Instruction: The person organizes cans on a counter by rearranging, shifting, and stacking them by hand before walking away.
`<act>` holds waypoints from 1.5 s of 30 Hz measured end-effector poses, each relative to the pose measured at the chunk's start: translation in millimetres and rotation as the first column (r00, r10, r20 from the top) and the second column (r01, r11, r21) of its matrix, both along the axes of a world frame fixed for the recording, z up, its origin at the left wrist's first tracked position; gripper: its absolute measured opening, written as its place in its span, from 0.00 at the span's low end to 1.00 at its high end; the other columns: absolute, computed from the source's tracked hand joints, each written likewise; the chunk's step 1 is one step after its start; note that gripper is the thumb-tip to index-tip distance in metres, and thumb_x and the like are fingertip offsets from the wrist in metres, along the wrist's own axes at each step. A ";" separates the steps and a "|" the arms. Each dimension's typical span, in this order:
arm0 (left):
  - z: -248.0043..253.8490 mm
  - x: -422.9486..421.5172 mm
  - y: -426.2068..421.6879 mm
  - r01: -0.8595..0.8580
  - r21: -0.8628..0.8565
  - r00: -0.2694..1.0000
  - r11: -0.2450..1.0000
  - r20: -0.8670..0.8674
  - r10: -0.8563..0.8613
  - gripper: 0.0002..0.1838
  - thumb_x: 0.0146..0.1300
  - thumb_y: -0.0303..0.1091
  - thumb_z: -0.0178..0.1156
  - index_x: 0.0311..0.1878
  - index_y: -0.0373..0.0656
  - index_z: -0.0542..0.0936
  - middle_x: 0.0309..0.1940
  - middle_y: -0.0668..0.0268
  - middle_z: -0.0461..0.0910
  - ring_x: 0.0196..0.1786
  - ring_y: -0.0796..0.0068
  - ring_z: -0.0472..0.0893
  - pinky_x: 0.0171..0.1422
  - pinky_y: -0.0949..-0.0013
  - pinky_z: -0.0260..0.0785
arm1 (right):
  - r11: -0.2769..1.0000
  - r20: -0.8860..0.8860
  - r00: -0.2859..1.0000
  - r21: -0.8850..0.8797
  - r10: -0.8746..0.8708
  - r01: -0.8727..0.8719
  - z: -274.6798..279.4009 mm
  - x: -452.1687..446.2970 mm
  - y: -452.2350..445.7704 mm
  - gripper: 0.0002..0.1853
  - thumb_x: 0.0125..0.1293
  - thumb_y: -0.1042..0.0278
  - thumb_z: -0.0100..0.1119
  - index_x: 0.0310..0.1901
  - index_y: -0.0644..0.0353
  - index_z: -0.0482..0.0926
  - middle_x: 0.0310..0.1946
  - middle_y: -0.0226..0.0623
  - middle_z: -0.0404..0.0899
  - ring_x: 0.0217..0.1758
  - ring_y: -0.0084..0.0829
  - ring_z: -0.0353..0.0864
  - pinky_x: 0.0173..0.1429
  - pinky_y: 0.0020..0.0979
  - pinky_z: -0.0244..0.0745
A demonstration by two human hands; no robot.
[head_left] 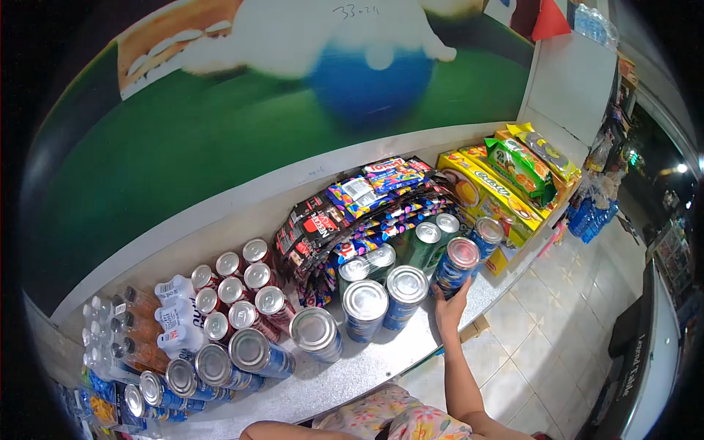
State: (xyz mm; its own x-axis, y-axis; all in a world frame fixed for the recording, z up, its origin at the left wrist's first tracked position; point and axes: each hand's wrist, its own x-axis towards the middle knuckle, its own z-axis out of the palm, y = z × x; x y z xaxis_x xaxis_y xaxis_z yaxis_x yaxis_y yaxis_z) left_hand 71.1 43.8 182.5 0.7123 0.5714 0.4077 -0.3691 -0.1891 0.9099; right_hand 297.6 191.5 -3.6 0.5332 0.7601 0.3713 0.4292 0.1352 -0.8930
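Observation:
My right hand (450, 309) is wrapped round a blue can (456, 267) with a reddish lid, upright at the right part of the shelf. Another blue can (487, 233) stands just behind it. To the left are large blue cans (405, 295) with silver lids, in a row along the front edge. Green cans (427, 242) stand behind the held one. Of my left arm only a part shows at the bottom edge; the left hand is out of view.
Stacked snack packets (352, 198) and yellow boxes (491, 191) line the wall. Red cans (243, 314), white bottles (180, 323) and brown-drink bottles (139, 330) stand at the left. Tiled floor (513, 352) lies beyond the shelf (367, 374) at the right.

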 end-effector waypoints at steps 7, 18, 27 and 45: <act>1.2 3.3 -2.7 0.026 0.013 1.000 1.000 -0.006 -0.026 0.12 0.61 0.33 0.61 0.44 0.36 0.76 0.44 0.52 0.78 0.47 0.60 0.78 0.51 0.61 0.70 | 1.000 0.007 1.000 -0.001 -0.012 0.012 -2.8 3.8 3.5 0.48 0.54 0.69 0.71 0.70 0.70 0.49 0.62 0.62 0.65 0.66 0.51 0.67 0.69 0.37 0.59; 4.2 6.8 -9.4 0.058 0.028 0.998 0.998 -0.016 -0.058 0.14 0.60 0.35 0.62 0.46 0.37 0.76 0.46 0.51 0.78 0.49 0.58 0.77 0.52 0.59 0.69 | 1.000 0.019 1.000 0.020 0.009 -0.009 -5.4 4.4 3.4 0.48 0.56 0.65 0.71 0.70 0.69 0.49 0.62 0.62 0.65 0.65 0.52 0.67 0.68 0.38 0.60; 6.6 8.2 -12.6 0.090 0.039 0.996 0.995 -0.024 -0.089 0.16 0.60 0.37 0.62 0.47 0.37 0.76 0.47 0.50 0.77 0.50 0.57 0.77 0.52 0.58 0.69 | 1.000 0.040 0.999 0.007 -0.016 0.016 -2.6 3.4 2.9 0.49 0.55 0.63 0.71 0.70 0.68 0.49 0.63 0.60 0.65 0.66 0.51 0.67 0.69 0.38 0.59; 12.1 13.8 -12.7 0.122 0.085 0.991 0.989 -0.061 -0.118 0.20 0.60 0.40 0.62 0.51 0.38 0.75 0.49 0.49 0.77 0.52 0.54 0.77 0.54 0.55 0.69 | 1.000 0.031 1.000 0.021 -0.007 0.006 -0.7 1.8 2.0 0.48 0.55 0.66 0.70 0.71 0.66 0.49 0.62 0.61 0.66 0.65 0.53 0.68 0.68 0.39 0.60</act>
